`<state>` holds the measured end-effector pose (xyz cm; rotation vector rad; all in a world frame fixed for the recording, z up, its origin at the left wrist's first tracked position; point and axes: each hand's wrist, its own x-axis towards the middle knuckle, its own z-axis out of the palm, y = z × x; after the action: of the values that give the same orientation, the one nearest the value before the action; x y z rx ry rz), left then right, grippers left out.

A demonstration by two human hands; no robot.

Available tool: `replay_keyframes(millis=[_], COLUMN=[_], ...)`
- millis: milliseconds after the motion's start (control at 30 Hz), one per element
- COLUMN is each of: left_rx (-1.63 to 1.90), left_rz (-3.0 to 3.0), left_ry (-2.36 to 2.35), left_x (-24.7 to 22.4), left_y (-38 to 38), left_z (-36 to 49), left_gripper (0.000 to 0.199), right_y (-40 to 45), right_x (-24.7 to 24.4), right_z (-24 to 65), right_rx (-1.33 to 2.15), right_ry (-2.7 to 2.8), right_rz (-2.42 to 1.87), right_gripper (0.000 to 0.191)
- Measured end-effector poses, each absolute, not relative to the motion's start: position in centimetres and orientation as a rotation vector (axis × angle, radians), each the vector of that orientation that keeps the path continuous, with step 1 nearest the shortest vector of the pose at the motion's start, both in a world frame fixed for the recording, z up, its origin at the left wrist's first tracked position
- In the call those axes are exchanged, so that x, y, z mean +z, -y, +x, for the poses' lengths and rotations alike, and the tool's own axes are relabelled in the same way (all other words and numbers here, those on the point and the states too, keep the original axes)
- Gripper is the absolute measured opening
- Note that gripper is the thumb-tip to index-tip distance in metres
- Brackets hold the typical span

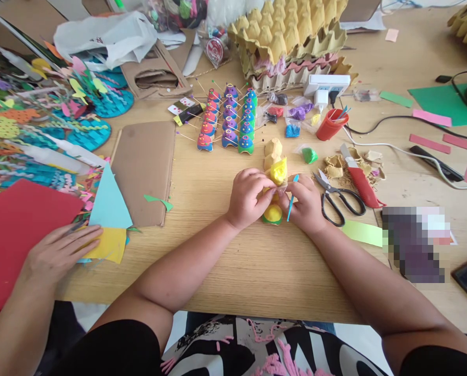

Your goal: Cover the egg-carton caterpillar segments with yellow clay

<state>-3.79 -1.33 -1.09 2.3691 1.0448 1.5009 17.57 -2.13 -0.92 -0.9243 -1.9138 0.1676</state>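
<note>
Both hands meet near the table's middle, around a small clear bag of yellow clay (279,171). My left hand (252,197) has its fingers pinched on the bag's lower edge. My right hand (304,204) pinches the same edge and also holds a thin blue tool (292,198) upright between its fingers. Below the hands lies a piece with a yellow dome and green rim (272,214), partly covered by the fingers. Beyond the bag stands a bare egg-carton strip (273,150). A bag of green clay (309,155) rests to the right.
Black scissors (337,197) and a red-handled knife (361,180) lie right of my hands. Behind are painted carton caterpillars (230,116), a red cup (331,125) and stacked egg trays (284,36). Another person's hand (61,250) rests on coloured paper at left, near cardboard (143,172).
</note>
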Motion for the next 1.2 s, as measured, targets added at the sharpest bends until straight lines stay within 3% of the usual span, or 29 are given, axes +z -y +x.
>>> replay_keyframes(millis=[133,333,733,1200], left_rx=[1.595,1.524,1.573,1.538], left_rz=[2.354,2.347,2.303,2.385], left_ry=[-0.989,-1.069,-1.058,-1.059], left_x=[-0.95,-1.14,-0.89,-1.61], left_y=[1.41,1.47,1.70,1.79], left_z=[-3.66,-3.78,-3.65,-3.74], left_gripper=[0.010,0.015,0.013,0.010], right_y=[2.09,2.16,2.20,2.24], right_x=[-0.84,-1.07,-0.64,-0.56], right_z=[17.48,17.52,17.45,17.25], right_rx=[0.133,0.181,0.135,0.190], right_ry=[1.912,1.933,1.934,1.953], right_rz=[-0.872,-0.940,-0.858,-0.909], right_gripper=[0.026,0.036,0.027,0.045])
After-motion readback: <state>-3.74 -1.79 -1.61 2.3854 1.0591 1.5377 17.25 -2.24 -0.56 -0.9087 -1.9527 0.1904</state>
